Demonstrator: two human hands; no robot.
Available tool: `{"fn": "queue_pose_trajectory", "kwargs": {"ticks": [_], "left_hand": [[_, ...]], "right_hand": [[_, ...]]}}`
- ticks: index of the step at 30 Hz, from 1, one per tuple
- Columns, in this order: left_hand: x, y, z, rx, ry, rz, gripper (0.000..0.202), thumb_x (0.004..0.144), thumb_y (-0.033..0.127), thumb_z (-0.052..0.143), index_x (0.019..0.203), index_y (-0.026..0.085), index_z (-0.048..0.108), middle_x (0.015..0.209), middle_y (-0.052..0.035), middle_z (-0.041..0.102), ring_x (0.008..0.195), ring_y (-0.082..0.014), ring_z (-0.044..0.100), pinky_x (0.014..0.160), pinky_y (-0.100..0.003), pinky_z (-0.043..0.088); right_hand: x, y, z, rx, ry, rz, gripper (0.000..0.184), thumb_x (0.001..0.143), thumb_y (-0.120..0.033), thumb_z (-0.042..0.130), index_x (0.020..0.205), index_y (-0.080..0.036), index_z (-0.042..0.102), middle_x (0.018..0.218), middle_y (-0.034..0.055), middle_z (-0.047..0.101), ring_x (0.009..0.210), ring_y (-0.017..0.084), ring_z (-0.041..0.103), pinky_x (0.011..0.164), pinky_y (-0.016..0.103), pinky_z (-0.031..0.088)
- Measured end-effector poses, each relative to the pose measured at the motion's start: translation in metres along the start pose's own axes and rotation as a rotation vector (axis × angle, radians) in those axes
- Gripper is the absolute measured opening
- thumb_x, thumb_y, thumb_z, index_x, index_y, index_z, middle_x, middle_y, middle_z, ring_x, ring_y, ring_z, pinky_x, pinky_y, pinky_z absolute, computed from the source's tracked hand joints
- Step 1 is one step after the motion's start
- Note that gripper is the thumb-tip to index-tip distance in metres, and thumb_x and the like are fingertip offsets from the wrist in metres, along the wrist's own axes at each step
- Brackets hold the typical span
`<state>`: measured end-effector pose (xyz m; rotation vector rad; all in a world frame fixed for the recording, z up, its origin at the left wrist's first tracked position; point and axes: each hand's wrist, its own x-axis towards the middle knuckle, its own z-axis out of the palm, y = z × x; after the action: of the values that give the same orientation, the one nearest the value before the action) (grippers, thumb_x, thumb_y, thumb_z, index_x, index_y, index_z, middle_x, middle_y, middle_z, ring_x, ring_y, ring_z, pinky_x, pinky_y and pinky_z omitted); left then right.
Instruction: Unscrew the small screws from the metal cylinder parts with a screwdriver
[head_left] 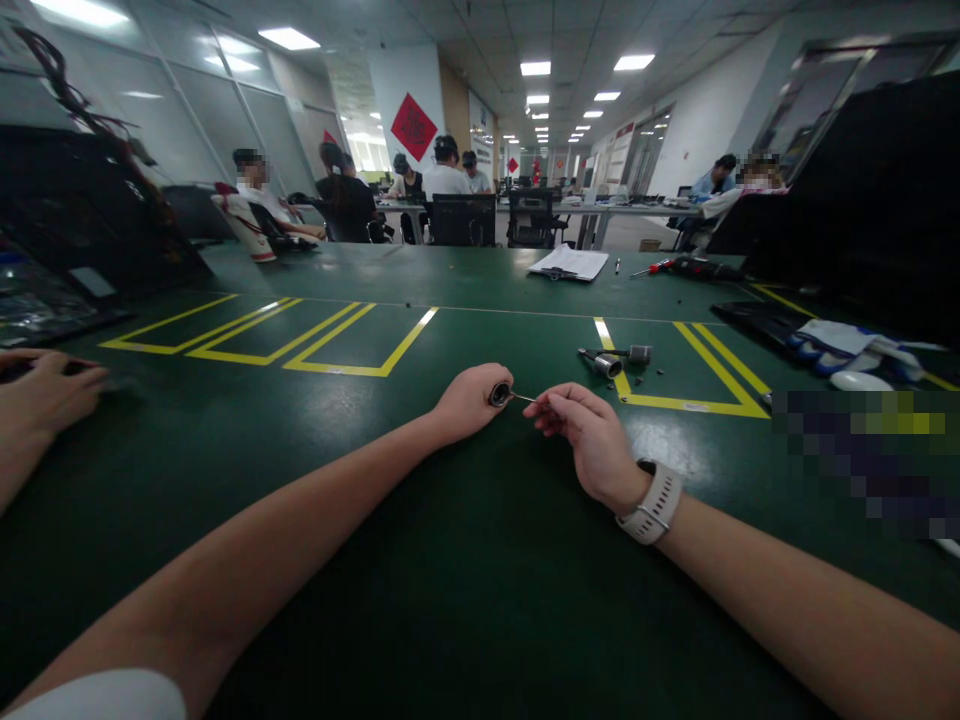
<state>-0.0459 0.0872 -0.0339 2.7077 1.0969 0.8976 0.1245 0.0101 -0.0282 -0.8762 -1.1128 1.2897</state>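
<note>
My left hand [469,402] is closed in a fist around a small dark round part [499,394], held just above the green table [420,560]. My right hand [589,435], with a white watch on its wrist, pinches a thin metal pin or tool [524,398] whose tip meets the round part. The two hands sit close together near the table's middle. Beyond them, two small metal cylinders [616,360] lie on the mat beside a yellow line.
Another person's hand [41,392] rests at the left edge. Yellow marked boxes [300,335] cross the table. A clipboard with paper [568,263], a red-handled screwdriver [654,268] and gloves [844,345] lie farther right. Dark equipment stands at both sides; people sit at far tables.
</note>
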Motion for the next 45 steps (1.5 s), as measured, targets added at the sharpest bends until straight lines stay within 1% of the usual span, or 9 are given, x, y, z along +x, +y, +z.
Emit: {"fn": "queue_pose_trajectory", "kwargs": {"ticks": [4,12,18,22,25,30,34,41,45], "left_hand": [[0.0001,0.0006,-0.0006,0.067,-0.016,-0.008,0.006,0.075,0.012,0.054,0.072,0.016,0.052,0.070,-0.0001,0.053,0.066,-0.0140,0.051,0.061,-0.025,0.038],[-0.0007,-0.0004,-0.0014,-0.037,-0.006,0.035,0.007,0.076,0.015,0.055,0.070,0.016,0.051,0.069,0.0013,0.052,0.064,-0.0122,0.049,0.060,-0.024,0.038],[-0.0004,-0.0004,-0.0016,-0.144,0.043,0.012,0.012,0.076,0.019,0.056,0.067,0.016,0.048,0.067,0.0024,0.050,0.061,-0.0105,0.046,0.057,-0.022,0.036],[-0.0001,-0.0003,-0.0008,-0.142,0.058,-0.004,0.013,0.076,0.021,0.056,0.067,0.016,0.048,0.066,0.0025,0.050,0.060,-0.0101,0.046,0.056,-0.022,0.035],[0.0003,0.0006,-0.0005,-0.086,0.050,-0.024,0.013,0.077,0.022,0.055,0.067,0.016,0.050,0.066,0.0019,0.050,0.061,-0.0110,0.047,0.056,-0.022,0.036],[0.0007,0.0026,-0.0012,0.039,0.003,-0.015,0.006,0.077,0.015,0.054,0.071,0.017,0.053,0.068,0.0004,0.052,0.064,-0.0131,0.050,0.059,-0.024,0.038],[0.0006,0.0025,-0.0012,0.103,-0.012,0.022,0.006,0.077,0.013,0.054,0.071,0.016,0.053,0.069,-0.0002,0.053,0.066,-0.0142,0.051,0.062,-0.026,0.038],[0.0000,0.0001,-0.0009,-0.034,0.034,0.046,0.012,0.078,0.019,0.055,0.068,0.016,0.050,0.067,0.0012,0.050,0.062,-0.0119,0.048,0.059,-0.024,0.036],[0.0001,0.0004,-0.0019,-0.127,0.048,0.027,0.015,0.077,0.021,0.056,0.065,0.016,0.047,0.066,0.0021,0.049,0.061,-0.0109,0.046,0.057,-0.023,0.035]], "right_hand": [[-0.0014,0.0004,0.0003,-0.106,-0.017,-0.032,0.012,0.077,-0.027,0.056,0.071,-0.020,0.063,0.076,0.0033,0.068,0.067,0.016,0.055,0.064,0.031,0.039],[0.0046,0.0012,-0.0056,0.074,-0.029,0.068,0.011,0.074,-0.023,0.055,0.068,-0.019,0.063,0.072,0.0036,0.068,0.064,0.015,0.055,0.062,0.031,0.038],[0.0047,-0.0022,-0.0050,0.128,-0.037,0.108,0.010,0.073,-0.025,0.056,0.070,-0.018,0.063,0.074,0.0040,0.069,0.064,0.015,0.054,0.061,0.030,0.037],[0.0040,-0.0018,-0.0035,0.132,-0.029,0.095,0.011,0.074,-0.027,0.056,0.071,-0.019,0.062,0.075,0.0040,0.070,0.064,0.014,0.054,0.061,0.029,0.037],[0.0018,-0.0002,-0.0020,0.058,-0.018,0.014,0.012,0.076,-0.027,0.056,0.071,-0.019,0.062,0.076,0.0036,0.069,0.065,0.015,0.054,0.061,0.030,0.038],[-0.0026,0.0018,-0.0010,-0.209,-0.050,-0.142,0.014,0.082,-0.027,0.053,0.076,-0.021,0.065,0.080,0.0027,0.067,0.071,0.016,0.055,0.064,0.031,0.040],[-0.0024,0.0009,-0.0022,-0.278,-0.073,-0.140,0.016,0.083,-0.026,0.052,0.076,-0.021,0.066,0.081,0.0032,0.066,0.072,0.017,0.055,0.064,0.032,0.041],[0.0032,-0.0010,-0.0056,0.045,-0.071,0.039,0.013,0.077,-0.023,0.055,0.070,-0.019,0.065,0.077,0.0042,0.070,0.067,0.015,0.055,0.063,0.030,0.039],[0.0052,-0.0037,-0.0059,0.157,-0.052,0.121,0.011,0.074,-0.023,0.056,0.070,-0.018,0.064,0.074,0.0042,0.070,0.064,0.015,0.054,0.062,0.029,0.038]]}}
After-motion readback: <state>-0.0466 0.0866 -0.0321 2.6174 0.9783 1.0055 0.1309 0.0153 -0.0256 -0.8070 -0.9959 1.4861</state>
